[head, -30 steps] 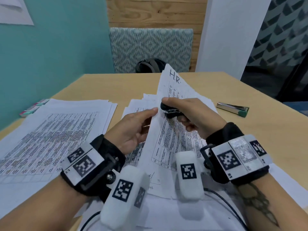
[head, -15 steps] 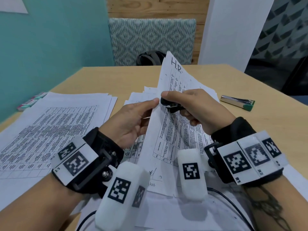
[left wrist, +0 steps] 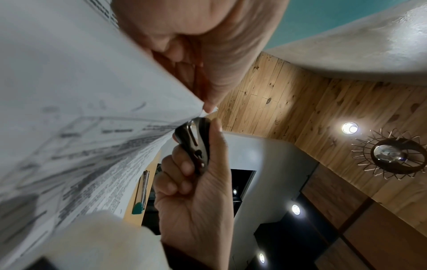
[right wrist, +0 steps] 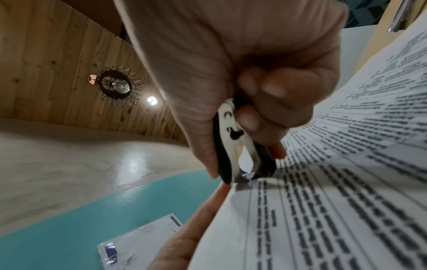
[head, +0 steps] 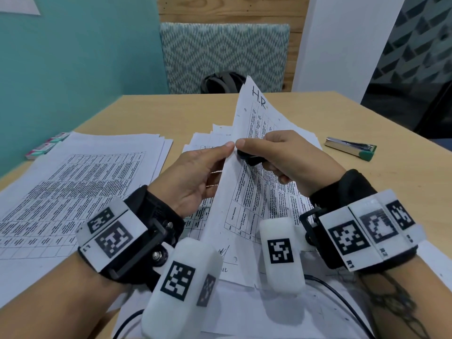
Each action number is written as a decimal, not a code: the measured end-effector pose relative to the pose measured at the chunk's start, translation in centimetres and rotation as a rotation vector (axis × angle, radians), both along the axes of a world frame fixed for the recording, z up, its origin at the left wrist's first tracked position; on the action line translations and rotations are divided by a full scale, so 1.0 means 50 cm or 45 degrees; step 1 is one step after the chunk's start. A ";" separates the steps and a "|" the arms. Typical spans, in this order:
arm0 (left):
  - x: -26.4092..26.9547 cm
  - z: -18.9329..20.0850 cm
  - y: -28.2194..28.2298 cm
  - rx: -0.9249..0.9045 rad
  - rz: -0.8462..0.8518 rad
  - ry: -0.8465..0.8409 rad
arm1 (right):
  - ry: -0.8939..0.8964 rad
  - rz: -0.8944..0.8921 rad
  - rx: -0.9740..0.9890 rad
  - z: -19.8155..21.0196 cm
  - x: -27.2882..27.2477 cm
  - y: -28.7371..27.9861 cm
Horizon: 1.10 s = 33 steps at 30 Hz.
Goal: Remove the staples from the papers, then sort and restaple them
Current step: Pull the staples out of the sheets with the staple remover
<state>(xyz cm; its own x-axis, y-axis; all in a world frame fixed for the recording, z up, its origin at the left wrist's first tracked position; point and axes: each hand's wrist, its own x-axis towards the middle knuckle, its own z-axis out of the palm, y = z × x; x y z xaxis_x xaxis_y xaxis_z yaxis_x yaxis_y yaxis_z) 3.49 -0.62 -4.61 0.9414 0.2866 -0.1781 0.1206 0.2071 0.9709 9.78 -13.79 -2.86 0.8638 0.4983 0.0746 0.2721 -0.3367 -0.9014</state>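
Paper stacks (head: 80,182) crowd the bench (head: 367,196) under my wrists; bare wood lies open beyond, except the stapler (head: 349,148) at right.

My head cam looks down-forward toward 12 o'clock; both wrist cams sit close, tilted ceilingward, sharing the staple remover (left wrist: 196,146) and ceiling lamp (right wrist: 116,87).

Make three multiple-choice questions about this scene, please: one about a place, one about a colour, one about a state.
1. Where does the stapler lie?
A. on the table, right of the hands
B. on the left paper stack
C. on the chair

2. What colour is the stapler's end cap?
A. red
B. green
C. yellow

3. How is the "H.R" sheet?
A. flat on the table
B. crumpled into a ball
C. lifted, pinched by the left hand

Answers: 1 A, it rests on bare wood. 2 B, its near tip is green. 3 C, the sheet stands up while the right hand holds the staple remover against it.
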 end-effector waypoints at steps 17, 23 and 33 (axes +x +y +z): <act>0.002 0.002 0.018 -0.003 -0.119 0.005 | -0.202 0.036 -0.003 0.003 -0.006 0.000; -0.001 0.009 0.013 0.163 -0.127 -0.077 | 0.135 0.063 0.070 0.016 -0.009 -0.008; -0.002 0.005 0.023 0.185 -0.269 -0.091 | 0.235 0.021 0.011 0.016 -0.007 -0.003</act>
<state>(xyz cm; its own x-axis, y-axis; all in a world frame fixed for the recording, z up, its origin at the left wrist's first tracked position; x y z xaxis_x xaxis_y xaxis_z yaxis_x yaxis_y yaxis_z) 3.41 0.52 -4.38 0.9918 0.0997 -0.0801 0.0761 0.0427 0.9962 9.42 -13.93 -2.04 0.8549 0.5126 -0.0800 0.1074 -0.3258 -0.9393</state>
